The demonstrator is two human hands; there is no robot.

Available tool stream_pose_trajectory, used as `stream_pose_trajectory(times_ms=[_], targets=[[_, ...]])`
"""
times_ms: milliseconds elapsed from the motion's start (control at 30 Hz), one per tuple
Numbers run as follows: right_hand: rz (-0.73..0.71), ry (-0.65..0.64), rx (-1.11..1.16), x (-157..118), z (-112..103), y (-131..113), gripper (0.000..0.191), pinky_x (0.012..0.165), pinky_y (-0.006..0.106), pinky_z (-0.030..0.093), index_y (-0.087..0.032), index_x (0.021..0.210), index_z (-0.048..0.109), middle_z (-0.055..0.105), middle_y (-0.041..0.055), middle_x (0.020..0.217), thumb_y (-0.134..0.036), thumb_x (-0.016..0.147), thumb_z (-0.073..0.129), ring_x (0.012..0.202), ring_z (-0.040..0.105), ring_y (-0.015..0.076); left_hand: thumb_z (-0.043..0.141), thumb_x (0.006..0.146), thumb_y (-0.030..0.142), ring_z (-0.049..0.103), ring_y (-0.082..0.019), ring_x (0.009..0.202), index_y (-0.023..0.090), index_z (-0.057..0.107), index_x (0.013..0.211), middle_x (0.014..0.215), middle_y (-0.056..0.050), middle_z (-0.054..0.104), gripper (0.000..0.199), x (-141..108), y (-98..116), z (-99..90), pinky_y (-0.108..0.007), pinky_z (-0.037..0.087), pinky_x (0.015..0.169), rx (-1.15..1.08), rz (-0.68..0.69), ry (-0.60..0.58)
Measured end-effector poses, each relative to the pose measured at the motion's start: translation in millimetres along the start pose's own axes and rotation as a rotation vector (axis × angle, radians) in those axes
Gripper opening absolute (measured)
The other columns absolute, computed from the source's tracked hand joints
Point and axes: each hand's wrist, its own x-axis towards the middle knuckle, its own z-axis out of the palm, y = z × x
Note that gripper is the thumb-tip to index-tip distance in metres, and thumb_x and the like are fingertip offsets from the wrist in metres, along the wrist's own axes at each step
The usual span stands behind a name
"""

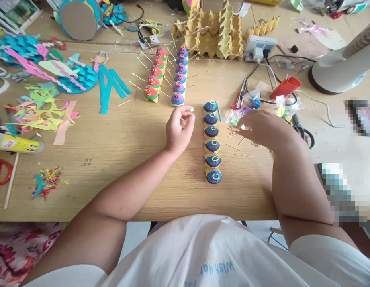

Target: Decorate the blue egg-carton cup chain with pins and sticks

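My left hand (180,129) is above the table with its fingers curled, pinching a small pale green bit of clay (191,109) at the fingertips. To its right stands a row of egg-carton cups topped with dark blue clay (211,131), each with a yellow ring and small red marks. My right hand (262,129) hovers low over a small pile of toothpicks (232,130), its thumb and forefinger apart. Beyond my left hand are two more cup rows, one purple (179,77) and one red and green (155,71), with pale-tipped sticks poking out from them.
Scissors (240,93), a red cup (286,86) and small plastic bags crowd the right side near a power strip (260,43). Egg cartons (208,32) are at the back. Paper scraps (44,111), a glue bottle (19,142) and colourful crumbs (50,181) lie left.
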Motion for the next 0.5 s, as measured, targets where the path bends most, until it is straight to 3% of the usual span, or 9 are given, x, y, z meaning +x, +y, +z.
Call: stream_pose_trajectory(times_ms=[133, 267, 400, 500], targets=[[0.113, -0.171, -0.007, -19.0, -24.9, -19.9, 0.021, 0.077, 0.041, 0.048, -0.029, 0.110, 0.081, 0.080, 0.0054, 0.111, -0.033, 0.097, 0.065, 0.100, 0.072, 0.0309, 0.069, 0.100, 0.036, 0.073, -0.011, 0.087, 0.024, 0.067, 0.114, 0.101, -0.002, 0.078, 0.018, -0.6, 0.9, 0.7, -0.023, 0.053, 0.073, -0.003, -0.011, 0.008], [0.054, -0.217, -0.044, -35.5, -35.8, -33.0, 0.020, 0.080, 0.040, 0.050, -0.028, 0.110, 0.081, 0.081, 0.0040, 0.115, -0.028, 0.098, 0.064, 0.104, 0.074, 0.0291, 0.070, 0.100, 0.037, 0.072, -0.011, 0.087, 0.024, 0.067, 0.114, 0.101, -0.002, 0.078, 0.019, -0.2, 2.5, 1.0, -0.024, 0.053, 0.074, -0.005, -0.008, 0.001], [0.008, -0.274, -0.184, -49.9, -16.1, -35.8, 0.024, 0.088, 0.041, 0.052, -0.022, 0.121, 0.077, 0.079, 0.0078, 0.128, -0.024, 0.101, 0.064, 0.119, 0.073, 0.0310, 0.069, 0.101, 0.039, 0.072, -0.012, 0.086, 0.025, 0.067, 0.114, 0.095, -0.002, 0.077, 0.019, 0.1, 4.9, 1.9, -0.025, 0.052, 0.073, -0.014, -0.007, 0.008], [-0.009, -0.276, -0.280, -59.9, 7.6, -37.7, 0.024, 0.087, 0.040, 0.053, -0.015, 0.115, 0.078, 0.079, 0.0135, 0.122, -0.018, 0.102, 0.057, 0.115, 0.075, 0.0320, 0.068, 0.101, 0.040, 0.071, -0.013, 0.086, 0.025, 0.067, 0.113, 0.094, -0.001, 0.076, 0.019, 0.1, 7.5, 2.7, -0.025, 0.051, 0.073, -0.008, -0.014, 0.014]])
